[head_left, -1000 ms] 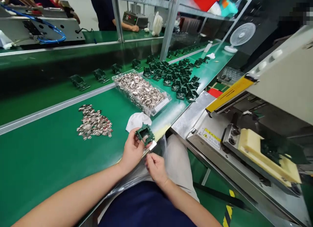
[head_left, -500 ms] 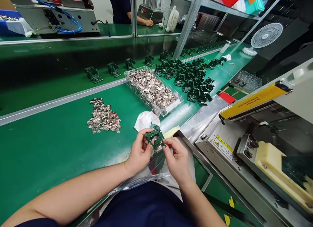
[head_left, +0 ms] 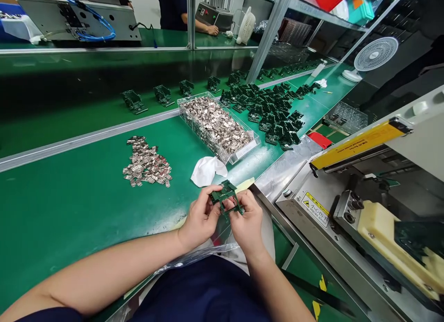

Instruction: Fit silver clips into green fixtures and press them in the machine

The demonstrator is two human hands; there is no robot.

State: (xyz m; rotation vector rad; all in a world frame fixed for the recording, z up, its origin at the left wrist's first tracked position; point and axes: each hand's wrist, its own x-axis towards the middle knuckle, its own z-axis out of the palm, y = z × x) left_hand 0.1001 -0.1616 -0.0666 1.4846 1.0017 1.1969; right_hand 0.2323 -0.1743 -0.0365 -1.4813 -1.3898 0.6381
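Note:
Between my two hands is a green circuit board [head_left: 225,192] with cut-outs, held tilted above the table's near edge. My left hand [head_left: 201,215] pinches its left side between thumb and fingers. On the opposite side, my right hand [head_left: 247,222] is closed on the board's lower right part, its fingertips partly hidden behind it. Just beyond lies a crumpled white cloth [head_left: 207,170]. A loose pile of small silvery metal parts [head_left: 147,164] lies to the left, and a clear plastic box [head_left: 239,153] full of similar parts stands farther back.
Many dark green boards [head_left: 274,109] are heaped behind the box, and others stand along the green conveyor belt [head_left: 69,123]. At right is a metal machine [head_left: 319,206] with a hand-injury warning label. A white fan [head_left: 376,53] stands far right. Across the belt, a person's hand [head_left: 212,30] rests on a surface.
The circuit board has been turned and shifted slightly right in my hands. My right fingers have moved in under its lower right part. The view has shifted a little.

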